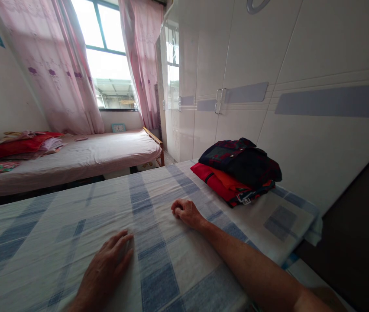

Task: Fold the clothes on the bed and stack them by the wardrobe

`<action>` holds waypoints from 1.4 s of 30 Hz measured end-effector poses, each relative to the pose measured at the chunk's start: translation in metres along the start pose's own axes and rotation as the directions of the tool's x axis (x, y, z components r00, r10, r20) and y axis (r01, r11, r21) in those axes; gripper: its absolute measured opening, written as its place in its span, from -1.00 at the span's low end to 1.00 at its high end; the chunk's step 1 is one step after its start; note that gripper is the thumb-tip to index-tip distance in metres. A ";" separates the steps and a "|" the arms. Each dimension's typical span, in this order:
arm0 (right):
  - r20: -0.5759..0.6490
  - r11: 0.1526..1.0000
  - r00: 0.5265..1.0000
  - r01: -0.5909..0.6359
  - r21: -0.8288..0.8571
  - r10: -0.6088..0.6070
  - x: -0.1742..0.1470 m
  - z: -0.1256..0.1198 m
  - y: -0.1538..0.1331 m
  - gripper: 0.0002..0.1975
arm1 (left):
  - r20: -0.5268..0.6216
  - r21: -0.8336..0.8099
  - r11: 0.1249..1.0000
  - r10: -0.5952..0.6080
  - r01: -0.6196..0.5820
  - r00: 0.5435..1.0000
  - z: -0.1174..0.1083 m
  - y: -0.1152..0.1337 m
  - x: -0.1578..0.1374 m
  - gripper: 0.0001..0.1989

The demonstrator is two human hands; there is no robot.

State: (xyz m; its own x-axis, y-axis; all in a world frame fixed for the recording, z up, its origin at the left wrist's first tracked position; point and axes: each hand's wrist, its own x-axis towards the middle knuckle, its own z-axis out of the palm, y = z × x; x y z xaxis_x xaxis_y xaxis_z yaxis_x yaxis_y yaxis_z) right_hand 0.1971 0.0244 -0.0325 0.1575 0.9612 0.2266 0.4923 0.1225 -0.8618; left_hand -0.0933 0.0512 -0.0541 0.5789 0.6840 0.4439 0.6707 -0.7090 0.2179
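My left hand (pixel 111 258) lies palm down on the blue and white checked bedsheet (pixel 156 242), its fingers stretched out and nothing in them. Farther forward and to the right, my right hand (pixel 187 213) rests on the same sheet with its fingers curled into a loose fist; I see nothing in it. Beyond the right hand, apart from it, sits a pile of folded clothes. On top is a dark plaid garment (pixel 236 158) with buttons, and beneath it are red garments (pixel 208 175) and a dark one with a white pattern.
Behind the bed stands a white wardrobe (pixel 252 52) with metal handles. A second bed (pixel 113 145) near the window holds a heap of red and patterned cloth (pixel 22 145) and a small blue clock (pixel 118 128). Pink curtains (pixel 51 56) hang at the window.
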 end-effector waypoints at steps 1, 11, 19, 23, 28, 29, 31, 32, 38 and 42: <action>0.000 1.000 1.000 -0.001 0.002 0.001 0.000 0.000 0.000 -0.79 | 0.003 -0.002 1.000 -0.001 0.001 1.000 0.000 0.000 0.000 -0.67; 0.000 1.000 1.000 -0.005 0.015 0.005 0.000 0.000 -0.001 -0.80 | -0.006 -0.017 1.000 -0.003 0.003 1.000 -0.001 0.001 0.001 -0.68; 0.003 1.000 1.000 -0.010 0.008 0.010 0.001 0.000 0.001 -0.79 | -0.011 -0.024 1.000 0.001 -0.001 1.000 0.000 0.000 0.001 -0.68; 0.001 1.000 1.000 -0.008 0.010 0.008 0.000 0.000 0.002 -0.79 | 0.006 -0.021 1.000 -0.005 0.005 1.000 -0.002 0.001 0.001 -0.67; 0.003 1.000 1.000 -0.004 0.022 0.004 0.000 -0.001 -0.001 -0.80 | 0.005 -0.029 0.999 -0.017 0.018 1.000 -0.002 0.002 0.002 -0.67; 0.005 1.000 1.000 -0.003 0.024 0.003 0.000 -0.001 -0.001 -0.80 | 0.006 -0.031 0.999 -0.017 0.017 1.000 -0.002 0.002 0.002 -0.67; 0.007 1.000 1.000 -0.003 0.028 0.003 0.000 -0.002 -0.003 -0.80 | 0.012 -0.030 0.999 -0.016 0.016 1.000 -0.002 0.001 0.001 -0.67; 0.009 1.000 1.000 -0.003 0.028 0.003 -0.001 -0.002 -0.003 -0.80 | 0.016 -0.028 0.999 -0.017 0.018 1.000 -0.002 0.001 0.001 -0.67; 0.004 1.000 1.000 0.007 0.012 -0.007 -0.006 -0.002 -0.007 -0.81 | 0.026 -0.043 0.999 -0.026 0.027 0.999 -0.003 0.003 0.001 -0.66; -0.104 0.999 0.993 0.048 -0.012 -0.049 -0.002 -0.031 -0.033 -0.77 | 0.037 -0.041 0.998 -0.053 0.054 0.998 -0.004 0.007 0.003 -0.66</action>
State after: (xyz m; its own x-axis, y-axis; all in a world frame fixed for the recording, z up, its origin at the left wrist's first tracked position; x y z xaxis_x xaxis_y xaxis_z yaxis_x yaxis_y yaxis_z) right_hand 0.2073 0.0108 0.0095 0.2209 0.9232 0.3145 0.5096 0.1657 -0.8443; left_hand -0.0884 0.0474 -0.0474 0.5595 0.7261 0.3997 0.6814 -0.6775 0.2769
